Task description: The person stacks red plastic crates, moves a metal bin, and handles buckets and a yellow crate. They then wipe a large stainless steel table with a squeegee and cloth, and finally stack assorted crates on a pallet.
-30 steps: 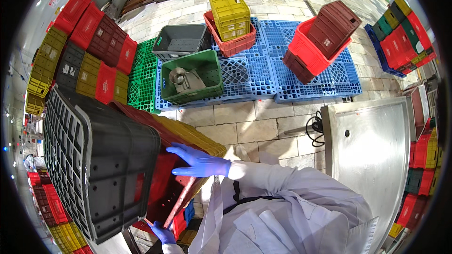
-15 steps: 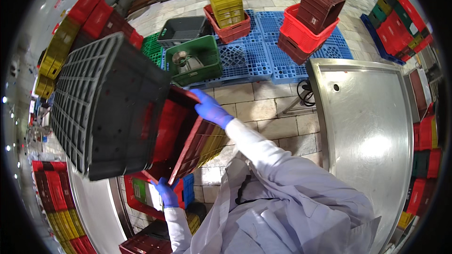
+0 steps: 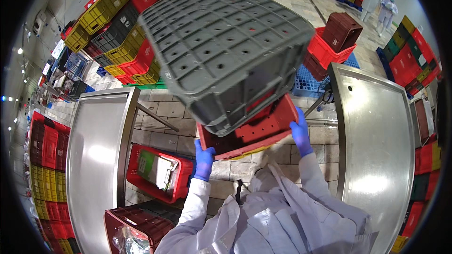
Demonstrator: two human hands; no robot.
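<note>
In front of me I hold a stack of plastic crates by its lower part. A large grey crate (image 3: pixel 226 33) lies upside down on top, its ribbed base facing up and tilted. It sits partly inside a red crate (image 3: pixel 252 138) whose near wall faces me. A yellow edge (image 3: pixel 254 152) shows beneath the red one. My left hand (image 3: pixel 204 161), in a blue glove, grips the red crate's near left corner. Gloved the same way, my right hand (image 3: pixel 300 134) is closed on its right end. The far side of the stack is hidden by the grey crate.
Steel tables stand at left (image 3: pixel 96 155) and right (image 3: pixel 376 146). A red crate with papers (image 3: pixel 186 181) and a dark red crate (image 3: pixel 141 216) are near left. Stacked crates (image 3: pixel 113 37) rise far left; more (image 3: pixel 325 49) stand on a blue pallet. People (image 3: pixel 387 11) stand far right.
The crate stack has swung from my left to straight ahead, and the grey crate's base now faces up. Both hands moved right with it, keeping hold of the red crate.
</note>
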